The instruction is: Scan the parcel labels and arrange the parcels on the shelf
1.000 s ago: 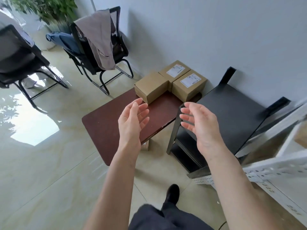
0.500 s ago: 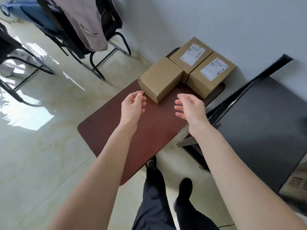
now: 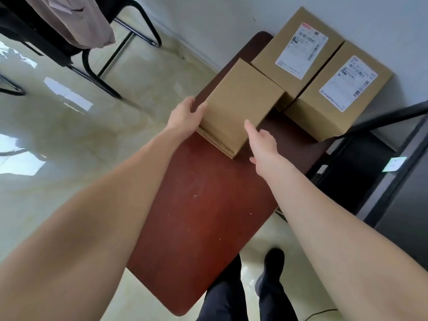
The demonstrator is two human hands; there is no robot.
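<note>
Three brown cardboard parcels sit at the far end of a low dark-red table (image 3: 203,216). The nearest parcel (image 3: 240,105) shows a plain top with no label. My left hand (image 3: 185,114) grips its left side, thumb on the top edge. My right hand (image 3: 261,140) holds its near right corner, thumb lying on the top face and fingers down the side. Behind it, against the wall, stand two labelled parcels, one on the left (image 3: 266,54) and one on the right (image 3: 324,117), each with a white shipping label facing up.
A black metal shelf (image 3: 405,205) stands right of the table, with a small white tag on its frame. A black chair (image 3: 92,56) with a beige jacket (image 3: 81,19) stands at the upper left on the glossy floor. My legs and shoes (image 3: 271,269) are below the table's near edge.
I have stepped closer and leaned over the table. Both hands moved forward from open in the air to taking hold of the plain parcel's sides.
</note>
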